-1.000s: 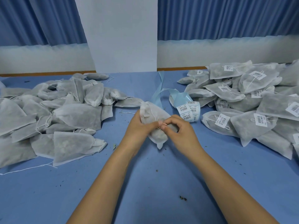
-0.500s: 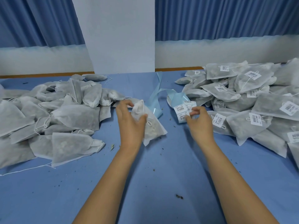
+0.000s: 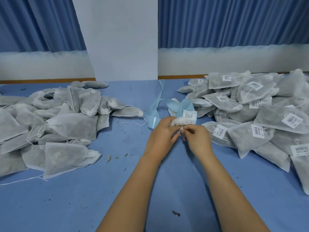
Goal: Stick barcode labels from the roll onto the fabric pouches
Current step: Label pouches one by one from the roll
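Note:
My left hand (image 3: 161, 133) grips a white fabric pouch (image 3: 181, 121); only its bunched top shows above my fingers. My right hand (image 3: 198, 139) meets it from the right and pinches a small white barcode label (image 3: 182, 131) against the pouch, the label mostly hidden by my fingertips. The label roll (image 3: 189, 113) lies just behind my hands, a printed label facing me, with its pale blue backing strip (image 3: 158, 104) trailing to the back left.
A heap of unlabelled pouches (image 3: 66, 124) covers the left of the blue table (image 3: 117, 190). Pouches bearing barcode labels (image 3: 250, 114) are heaped on the right. Loose strings and dry crumbs lie on the cloth. A white pillar and blue curtains stand behind.
My right hand left the label roll and came back to the pouch. My left hand carried the pouch rightward to the middle, and both hands now meet there.

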A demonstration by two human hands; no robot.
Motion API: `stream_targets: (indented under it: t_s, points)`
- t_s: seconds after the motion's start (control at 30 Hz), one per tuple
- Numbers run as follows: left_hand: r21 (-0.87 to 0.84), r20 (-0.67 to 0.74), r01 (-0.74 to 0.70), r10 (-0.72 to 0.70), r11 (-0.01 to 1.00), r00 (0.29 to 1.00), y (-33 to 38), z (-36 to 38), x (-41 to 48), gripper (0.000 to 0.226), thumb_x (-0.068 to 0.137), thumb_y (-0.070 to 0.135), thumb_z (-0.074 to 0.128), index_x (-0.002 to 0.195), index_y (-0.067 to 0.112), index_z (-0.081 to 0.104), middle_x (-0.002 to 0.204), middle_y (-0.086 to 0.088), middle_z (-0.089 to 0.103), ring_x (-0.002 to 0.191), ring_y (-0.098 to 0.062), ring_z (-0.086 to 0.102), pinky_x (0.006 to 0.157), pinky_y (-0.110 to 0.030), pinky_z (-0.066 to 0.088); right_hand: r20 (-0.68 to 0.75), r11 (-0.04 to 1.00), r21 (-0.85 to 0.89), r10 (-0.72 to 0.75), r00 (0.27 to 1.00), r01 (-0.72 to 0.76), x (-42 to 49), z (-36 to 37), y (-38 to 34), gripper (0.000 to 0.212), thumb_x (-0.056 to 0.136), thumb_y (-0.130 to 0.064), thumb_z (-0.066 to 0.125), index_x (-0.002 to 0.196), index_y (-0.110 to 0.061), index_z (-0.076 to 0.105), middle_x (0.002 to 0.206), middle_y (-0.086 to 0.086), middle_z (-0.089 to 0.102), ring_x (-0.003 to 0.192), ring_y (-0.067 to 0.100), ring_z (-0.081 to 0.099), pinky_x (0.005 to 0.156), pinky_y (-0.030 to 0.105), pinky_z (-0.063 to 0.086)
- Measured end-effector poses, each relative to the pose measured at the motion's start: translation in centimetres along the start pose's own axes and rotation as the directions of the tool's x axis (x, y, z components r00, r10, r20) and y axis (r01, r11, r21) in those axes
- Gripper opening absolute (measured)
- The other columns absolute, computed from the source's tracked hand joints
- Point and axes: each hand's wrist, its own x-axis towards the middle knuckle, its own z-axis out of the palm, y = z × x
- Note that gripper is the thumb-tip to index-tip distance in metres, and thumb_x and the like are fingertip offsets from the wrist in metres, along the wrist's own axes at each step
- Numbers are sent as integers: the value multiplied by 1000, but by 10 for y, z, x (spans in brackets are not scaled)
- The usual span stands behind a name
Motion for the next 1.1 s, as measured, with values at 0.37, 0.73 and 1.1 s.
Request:
stream_targets:
  t_s: [0.37,0.73,1.1]
  points:
    - [38,-24,35,-34,999,999,-5,3,1,16,90,12,65,97,2,75,103,-14,63,98,-30,55,72,-44,48,81,998,21,65,995,-67,-4,2,-2,16,89,-2,59,84,-5,74,54,2,60,52,8,54,52,9,38]
    - [-670,-229,480,-772,567,593,-25,-55,-4,20,87,12,62,67,10,66,60,10,48,56,-4,38,59,-20,35,55,978,140,146,988,-153,-2,-5,-5,16,82,-2,65,76,-16,68,64,-3,63,57,8,55,63,22,44]
    - [-801,-41,491,-849,343,526,-44,-80,-28,11,89,20,67,86,18,77,99,-3,75,92,-16,69,84,-30,55,192,960,247,87,977,-134,-16,-12,-29,14,80,-3,70,71,-13,63,58,0,65,49,5,54,56,25,43]
